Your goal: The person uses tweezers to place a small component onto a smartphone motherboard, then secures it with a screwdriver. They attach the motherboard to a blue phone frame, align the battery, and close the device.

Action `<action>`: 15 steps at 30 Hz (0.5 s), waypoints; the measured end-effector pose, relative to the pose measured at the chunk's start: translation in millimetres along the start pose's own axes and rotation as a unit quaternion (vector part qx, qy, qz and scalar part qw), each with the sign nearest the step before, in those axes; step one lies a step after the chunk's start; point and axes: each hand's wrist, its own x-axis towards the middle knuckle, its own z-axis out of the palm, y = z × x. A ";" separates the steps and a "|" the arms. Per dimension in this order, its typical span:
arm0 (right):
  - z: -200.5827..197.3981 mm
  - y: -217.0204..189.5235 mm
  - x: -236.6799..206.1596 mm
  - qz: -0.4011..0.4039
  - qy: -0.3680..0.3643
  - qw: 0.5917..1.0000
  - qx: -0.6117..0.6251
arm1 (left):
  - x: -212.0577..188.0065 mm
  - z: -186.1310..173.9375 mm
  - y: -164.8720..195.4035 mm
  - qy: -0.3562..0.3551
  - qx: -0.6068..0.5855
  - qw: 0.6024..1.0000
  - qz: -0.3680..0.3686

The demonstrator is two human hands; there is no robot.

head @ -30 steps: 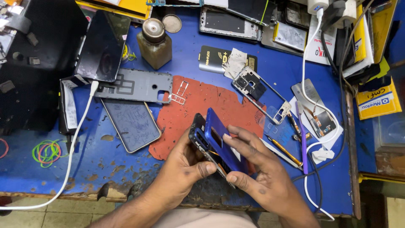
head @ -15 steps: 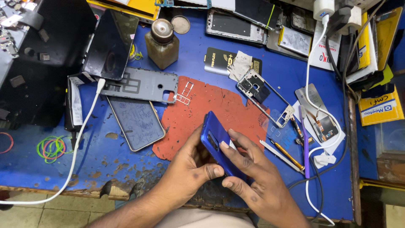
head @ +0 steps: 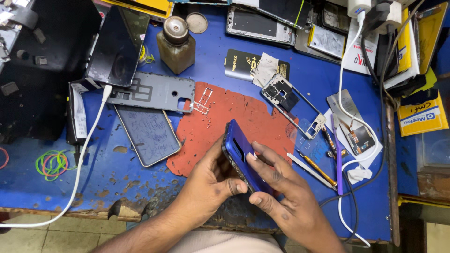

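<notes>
I hold a blue phone (head: 239, 146) tilted on edge above the near side of a worn red mat (head: 225, 122). My left hand (head: 208, 185) grips its left edge from below, thumb pressed against the lower end. My right hand (head: 281, 192) wraps the right side, with fingers laid across the blue back cover. The phone's front face is turned away and hidden.
On the blue bench lie a grey phone frame (head: 157, 91), a phone screen (head: 147, 133), a dark phone (head: 117, 47) on a white cable (head: 84, 154), a brown bottle (head: 176, 44), a bare metal frame (head: 293, 105), tools (head: 316, 166), coloured rubber bands (head: 51, 164) and boxes at the right.
The phone was open at a seam between body and blue back a second ago; now the back lies closed against it, and both hands have shifted slightly right and up.
</notes>
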 end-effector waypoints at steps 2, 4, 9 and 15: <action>1.4 0.1 -0.6 -0.004 0.001 1.000 -0.012 | 0.8 0.1 -1.2 -0.002 -0.002 1.000 0.005; 3.2 0.8 -1.0 -0.007 0.002 0.999 -0.034 | 1.6 -0.2 -1.9 0.000 0.005 1.000 0.006; 6.2 2.8 -3.0 -0.014 0.005 0.998 -0.055 | 0.2 -0.9 -2.4 0.002 0.011 1.000 0.001; 2.6 1.1 1.1 -0.058 -0.016 0.991 -0.122 | 2.3 1.3 -4.3 0.002 0.008 1.000 0.006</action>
